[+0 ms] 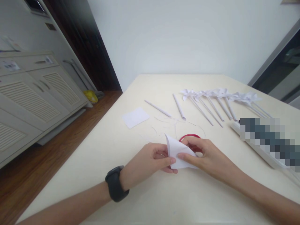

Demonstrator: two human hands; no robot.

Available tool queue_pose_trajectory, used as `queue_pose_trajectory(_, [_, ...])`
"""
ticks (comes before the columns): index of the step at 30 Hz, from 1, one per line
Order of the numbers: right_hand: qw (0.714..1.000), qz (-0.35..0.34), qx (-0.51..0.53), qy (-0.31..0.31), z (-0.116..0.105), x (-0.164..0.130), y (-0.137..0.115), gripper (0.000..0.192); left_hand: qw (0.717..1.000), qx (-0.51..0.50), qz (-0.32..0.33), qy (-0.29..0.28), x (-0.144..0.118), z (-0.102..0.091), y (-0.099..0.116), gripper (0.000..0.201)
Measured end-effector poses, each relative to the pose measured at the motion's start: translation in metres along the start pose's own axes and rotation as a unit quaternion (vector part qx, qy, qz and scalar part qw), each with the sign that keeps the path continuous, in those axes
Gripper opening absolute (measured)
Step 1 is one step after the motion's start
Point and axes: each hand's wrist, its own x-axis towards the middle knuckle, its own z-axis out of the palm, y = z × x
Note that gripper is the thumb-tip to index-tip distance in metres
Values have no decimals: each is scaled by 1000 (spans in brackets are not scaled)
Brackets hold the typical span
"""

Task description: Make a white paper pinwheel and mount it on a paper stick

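A folded white paper (177, 151) is held just above the table, one pointed corner standing up at its left. My left hand (156, 157) pinches its lower left edge between thumb and fingers. On the other side my right hand (199, 153) grips the paper, thumb on the near face and fingers behind. Just behind the right hand lies a red ring-shaped item (190, 136), mostly hidden by that hand and the paper; I cannot tell its kind.
Behind the hands lie a flat paper sheet (135, 117), two rolled paper sticks (158, 108) and thin paper scraps (174, 128). Several paper pinwheels (217, 93) lie in a row at the back right. A long white tray-like object (255, 147), partly pixelated, rests at right.
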Motion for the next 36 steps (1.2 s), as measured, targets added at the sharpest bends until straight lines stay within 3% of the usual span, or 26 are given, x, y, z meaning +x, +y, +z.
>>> queue_pose_trajectory(16, [1000, 5, -20, -1, -1, 2, 5, 7, 998, 34, -50, 9, 1, -6, -3, 20])
queue_pose_trajectory(23, [1000, 8, -14, 0, -2, 0, 2, 8, 999, 29, -35, 1, 0, -7, -6, 17])
queue_pose_trajectory(31, [995, 55, 40, -70, -2, 2, 5, 13, 999, 23, -18, -12, -1, -4, -1, 15])
queue_pose_trajectory(36, [993, 62, 54, -80, -2, 1, 5, 11, 1000, 2, -24, -17, -1, -4, -1, 16])
